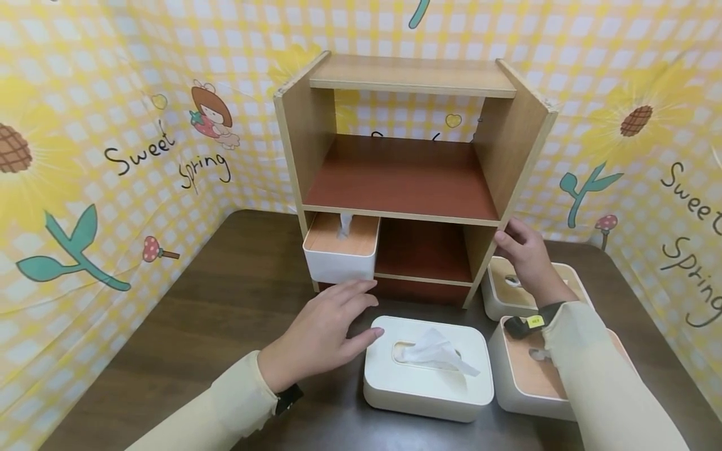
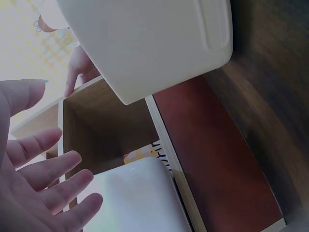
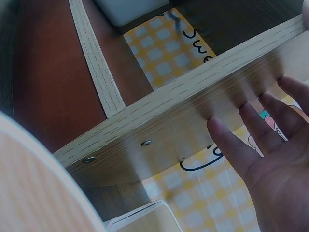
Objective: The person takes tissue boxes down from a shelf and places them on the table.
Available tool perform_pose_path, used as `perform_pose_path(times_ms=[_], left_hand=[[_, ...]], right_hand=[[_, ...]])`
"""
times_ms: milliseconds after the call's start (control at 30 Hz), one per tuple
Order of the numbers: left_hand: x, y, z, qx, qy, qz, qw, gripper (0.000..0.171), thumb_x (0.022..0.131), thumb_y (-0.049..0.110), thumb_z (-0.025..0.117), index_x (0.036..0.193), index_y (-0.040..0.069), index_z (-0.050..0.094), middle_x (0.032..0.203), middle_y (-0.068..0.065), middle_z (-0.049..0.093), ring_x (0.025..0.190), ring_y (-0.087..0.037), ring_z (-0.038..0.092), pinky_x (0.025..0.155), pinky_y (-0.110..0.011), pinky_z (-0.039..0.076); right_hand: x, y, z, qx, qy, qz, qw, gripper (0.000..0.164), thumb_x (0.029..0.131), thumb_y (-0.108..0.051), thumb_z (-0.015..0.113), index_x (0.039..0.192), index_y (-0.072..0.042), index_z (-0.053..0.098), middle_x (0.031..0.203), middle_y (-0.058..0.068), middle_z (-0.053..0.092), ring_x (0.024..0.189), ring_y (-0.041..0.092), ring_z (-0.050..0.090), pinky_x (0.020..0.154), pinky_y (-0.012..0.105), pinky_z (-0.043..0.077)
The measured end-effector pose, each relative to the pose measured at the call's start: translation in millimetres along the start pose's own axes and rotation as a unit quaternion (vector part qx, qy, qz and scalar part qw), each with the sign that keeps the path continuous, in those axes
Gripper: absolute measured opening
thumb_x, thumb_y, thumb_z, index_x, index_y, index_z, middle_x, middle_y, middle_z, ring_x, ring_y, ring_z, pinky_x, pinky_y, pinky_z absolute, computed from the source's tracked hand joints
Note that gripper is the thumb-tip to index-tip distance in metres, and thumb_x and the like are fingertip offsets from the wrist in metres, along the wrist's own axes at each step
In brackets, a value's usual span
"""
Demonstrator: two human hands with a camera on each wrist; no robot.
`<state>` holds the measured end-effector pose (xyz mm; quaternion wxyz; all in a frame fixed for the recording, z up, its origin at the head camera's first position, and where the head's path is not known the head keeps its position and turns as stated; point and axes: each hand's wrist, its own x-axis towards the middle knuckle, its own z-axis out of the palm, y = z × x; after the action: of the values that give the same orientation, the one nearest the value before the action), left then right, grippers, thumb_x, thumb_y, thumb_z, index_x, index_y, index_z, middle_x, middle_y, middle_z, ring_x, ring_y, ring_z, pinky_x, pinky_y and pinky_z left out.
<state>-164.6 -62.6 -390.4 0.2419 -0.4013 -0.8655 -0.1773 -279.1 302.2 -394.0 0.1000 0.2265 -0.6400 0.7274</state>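
A wooden shelf unit (image 1: 412, 213) with reddish-brown boards stands on the dark table. In its lower left compartment sits a white tissue box (image 1: 341, 266) with a wood-coloured lid, jutting a little past the front edge. My left hand (image 1: 324, 329) hovers just before that box, fingers spread and holding nothing; its palm shows in the left wrist view. Close to the left thumb lies an all-white tissue box (image 1: 429, 401) with a tissue sticking out. My right hand (image 1: 527, 260) rests its fingertips against the outer right side panel (image 3: 169, 140) of the shelf unit.
Two more tissue boxes with wood-coloured lids, a front one (image 1: 533, 382) and a rear one (image 1: 564, 282), stand right of the shelf unit, under the right forearm. A yellow checked cloth (image 1: 248, 113) hangs behind and at both sides.
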Motion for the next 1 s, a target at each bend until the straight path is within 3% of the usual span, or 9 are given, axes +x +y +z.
perform_pose_path(times_ms=[1000], left_hand=[[18.1, -10.2, -15.0, 0.041, 0.030, 0.006, 0.9987, 0.036, 0.089, 0.033, 0.069, 0.111, 0.006, 0.065, 0.129, -0.014, 0.060, 0.122, -0.029, 0.053, 0.104, -0.042, 0.038]], right_hand=[[-1, -2, 1, -0.005, -0.003, 0.003, 1.000, 0.026, 0.098, -0.003, 0.057, 0.116, -0.018, 0.067, 0.104, 0.003, 0.063, 0.090, 0.012, 0.061, 0.078, 0.024, 0.053]])
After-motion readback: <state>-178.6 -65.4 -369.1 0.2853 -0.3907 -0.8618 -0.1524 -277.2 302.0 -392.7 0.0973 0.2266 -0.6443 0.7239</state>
